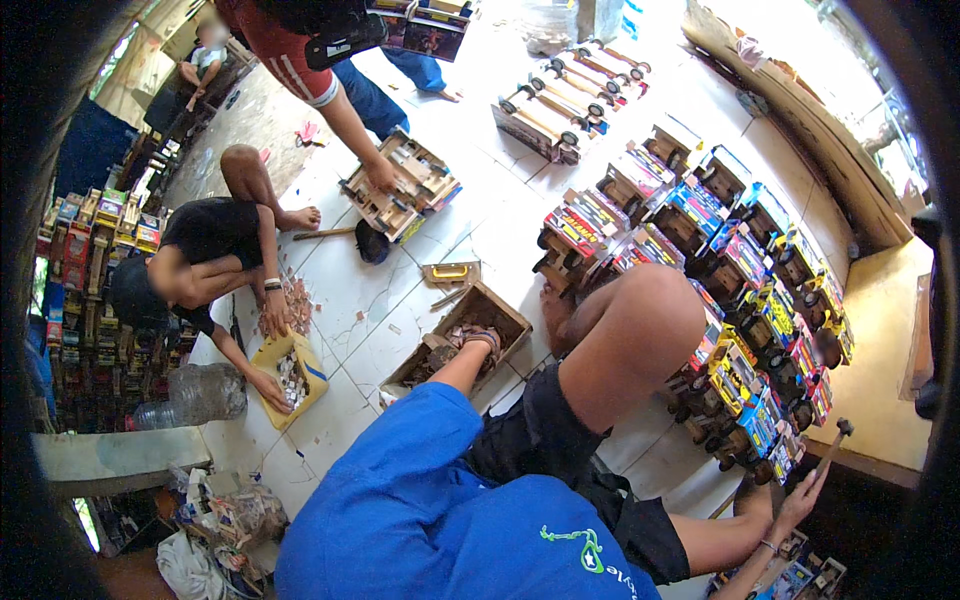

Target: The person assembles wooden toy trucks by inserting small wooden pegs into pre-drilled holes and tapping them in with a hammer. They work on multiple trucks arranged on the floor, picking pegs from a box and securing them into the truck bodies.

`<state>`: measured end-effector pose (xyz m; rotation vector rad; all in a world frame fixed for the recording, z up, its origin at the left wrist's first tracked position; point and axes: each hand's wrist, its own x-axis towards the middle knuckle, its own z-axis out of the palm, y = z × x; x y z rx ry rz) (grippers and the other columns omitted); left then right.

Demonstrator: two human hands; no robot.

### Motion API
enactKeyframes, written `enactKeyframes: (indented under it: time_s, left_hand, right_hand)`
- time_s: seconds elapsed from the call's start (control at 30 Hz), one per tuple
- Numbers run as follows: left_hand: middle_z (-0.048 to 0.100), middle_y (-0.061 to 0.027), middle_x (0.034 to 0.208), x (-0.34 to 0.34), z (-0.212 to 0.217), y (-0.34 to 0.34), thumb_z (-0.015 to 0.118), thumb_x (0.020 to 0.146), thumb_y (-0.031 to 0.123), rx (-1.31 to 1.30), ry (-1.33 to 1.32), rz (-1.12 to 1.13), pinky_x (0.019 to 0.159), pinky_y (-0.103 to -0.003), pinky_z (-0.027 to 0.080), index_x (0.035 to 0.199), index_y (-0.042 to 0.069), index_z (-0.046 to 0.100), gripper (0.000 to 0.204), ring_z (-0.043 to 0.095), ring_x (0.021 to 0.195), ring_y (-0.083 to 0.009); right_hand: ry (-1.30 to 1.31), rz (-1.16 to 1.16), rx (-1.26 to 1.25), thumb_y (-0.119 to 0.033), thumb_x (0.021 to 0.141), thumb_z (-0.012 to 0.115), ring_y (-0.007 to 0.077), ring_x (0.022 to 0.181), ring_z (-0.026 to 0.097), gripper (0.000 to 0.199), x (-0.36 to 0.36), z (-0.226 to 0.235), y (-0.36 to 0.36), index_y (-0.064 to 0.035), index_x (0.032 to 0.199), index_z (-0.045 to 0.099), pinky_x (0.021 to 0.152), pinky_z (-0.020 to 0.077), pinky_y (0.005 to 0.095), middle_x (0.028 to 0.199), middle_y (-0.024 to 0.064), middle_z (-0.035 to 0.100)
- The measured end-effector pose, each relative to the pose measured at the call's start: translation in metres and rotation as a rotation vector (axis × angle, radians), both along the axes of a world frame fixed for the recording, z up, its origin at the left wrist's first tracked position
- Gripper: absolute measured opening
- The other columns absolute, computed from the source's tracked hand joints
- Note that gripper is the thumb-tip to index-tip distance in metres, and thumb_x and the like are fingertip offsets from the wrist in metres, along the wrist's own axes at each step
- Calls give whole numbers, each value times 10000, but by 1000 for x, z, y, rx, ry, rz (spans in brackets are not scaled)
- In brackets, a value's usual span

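Note:
My left arm in a blue sleeve reaches into an open wooden box (505, 307) on the tiled floor. My left hand (440, 352) is down among small scraps inside it, a band around the wrist; its fingers cannot be made out. At the lower right my right hand (797, 505) is closed around the wooden handle of a hammer (832, 452), its small dark head pointing up and away. Under that forearm lie wooden toy trucks (790, 578), partly hidden by my arm and leg.
Rows of colourful toy trucks (700, 215) stand right of my knee. Leftward, a crouching co-worker handles a yellow container (312, 378) of small pieces. Another person bends over an overturned toy truck (405, 185). A black-headed mallet (372, 242) and yellow-handled tool (452, 273) lie on the floor.

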<state>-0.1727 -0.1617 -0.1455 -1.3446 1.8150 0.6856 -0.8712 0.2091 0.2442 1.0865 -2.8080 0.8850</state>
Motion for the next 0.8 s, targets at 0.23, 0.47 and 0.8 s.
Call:
enactKeyframes:
  time_s: [0.23,0.47,0.8]
  left_hand:
    - [680,-287,1037,-22,64,17,694,757,223,-107,224,229,852,-456,555,977,-25,722,332,680,987,-405]
    - [718,-196,1028,-14,137,-10,857,688,288,-103,253,112,789,-419,574,987,39,752,403,703,929,-331]
    - [732,-24,929,29,206,-35,732,882,203,226,601,510,741,-285,545,1100,64,733,258,654,808,-109]
  right_hand:
    - [90,70,-81,-309,1061,428,241,1225,560,479,33,2,-13,-77,1480,413,1002,426,346,1416,176,536]
    - [-34,25,-140,-308,1048,462,234,1162,596,484,38,9,-27,-82,1475,426,957,464,340,1378,167,569]
    - [-32,62,-160,-302,1053,445,248,1209,571,478,36,1,-19,-33,1448,440,1000,438,356,1377,182,563]
